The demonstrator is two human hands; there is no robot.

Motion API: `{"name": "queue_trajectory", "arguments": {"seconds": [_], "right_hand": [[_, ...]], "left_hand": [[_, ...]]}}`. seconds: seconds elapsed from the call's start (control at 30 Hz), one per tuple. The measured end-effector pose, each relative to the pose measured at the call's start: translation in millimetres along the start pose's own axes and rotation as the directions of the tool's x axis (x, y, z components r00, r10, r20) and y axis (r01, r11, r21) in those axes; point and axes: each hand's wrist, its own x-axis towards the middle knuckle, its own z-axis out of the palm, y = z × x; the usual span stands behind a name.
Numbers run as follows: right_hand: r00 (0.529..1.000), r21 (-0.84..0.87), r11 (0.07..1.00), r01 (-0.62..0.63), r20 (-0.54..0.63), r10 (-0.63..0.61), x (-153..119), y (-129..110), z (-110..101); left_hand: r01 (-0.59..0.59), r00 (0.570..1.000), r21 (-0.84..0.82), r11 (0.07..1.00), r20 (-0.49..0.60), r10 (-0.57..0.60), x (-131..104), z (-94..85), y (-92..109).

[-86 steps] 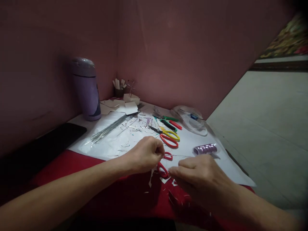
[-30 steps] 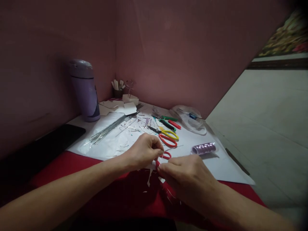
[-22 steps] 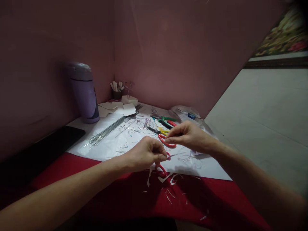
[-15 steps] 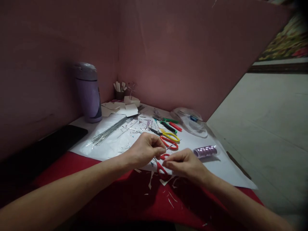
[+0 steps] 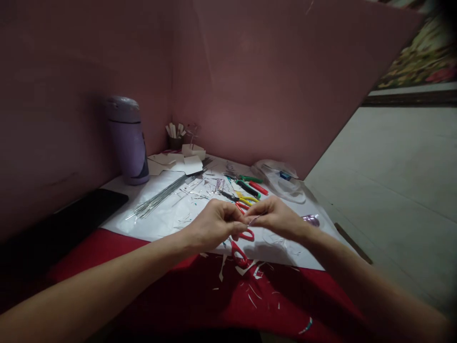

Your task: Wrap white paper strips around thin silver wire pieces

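My left hand is closed in a pinch over the middle of the white sheet. Its fingertips meet those of my right hand, also pinched. A thin purple strand shows at the fingertips of both hands. Below and behind the fingers lie red-handled scissors. Yellow-handled pliers rest just beyond the hands. Behind my right wrist, the purple thread spool is mostly hidden.
A purple tumbler stands at the back left, near a bundle of thin wires. Green-handled pliers and a plastic bag lie farther back. Paper scraps litter the red cloth in front.
My right hand has moved up and left to meet my left hand, and its forearm now covers much of the spool. The view has shifted slightly.
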Motion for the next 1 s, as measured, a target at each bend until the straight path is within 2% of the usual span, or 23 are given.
{"name": "queue_trajectory", "arguments": {"seconds": [0.1,0.23,0.33,0.43,0.5,0.57,0.63,0.73,0.83,0.9,1.0], "right_hand": [[0.996,0.148,0.989,-0.021,-0.086,0.034,-15,15,25],[0.979,0.182,0.983,-0.010,-0.200,0.047,-32,10,42],[0.979,0.164,0.986,-0.044,-0.191,0.075,-34,8,37],[0.977,0.017,0.999,0.044,-0.208,-0.039,-32,10,25],[0.937,-0.088,0.987,0.135,-0.311,-0.156,-30,10,19],[0.882,-0.104,0.979,0.173,-0.426,-0.201,-29,6,20],[0.883,0.020,0.986,0.164,-0.449,-0.137,-29,0,29],[0.955,0.343,0.933,0.112,-0.295,-0.006,-30,-10,50],[0.974,0.520,0.854,0.023,-0.203,0.097,-31,-17,66],[0.956,0.525,0.851,0.001,-0.251,0.154,-31,-17,69],[0.908,0.426,0.901,0.078,-0.403,0.112,-31,-14,67]], "left_hand": [[0.010,0.997,-0.011,1.000,-0.071,-0.011,2,-1.3,-1],[0.029,0.996,-0.090,0.996,-0.077,-0.036,3,-2.2,-4],[0.077,0.996,-0.194,0.978,-0.033,-0.085,4,-3.7,-4],[0.083,0.996,-0.233,0.969,-0.024,-0.091,4,-4.6,-5],[0.079,0.996,-0.234,0.969,-0.024,-0.087,5,-4.6,-6],[0.079,0.996,-0.226,0.971,-0.026,-0.087,5,-4.0,-6],[0.073,0.996,-0.215,0.974,-0.035,-0.082,4,-3.2,-5],[0.037,0.996,-0.191,0.981,-0.073,-0.052,3,-1.8,-3],[0.003,0.993,-0.167,0.986,-0.118,-0.023,2,-0.7,-1],[-0.013,0.990,-0.141,0.990,-0.141,-0.007,1,-0.3,0],[-0.018,0.988,-0.099,0.995,-0.154,0.002,0,0.3,3]]}}
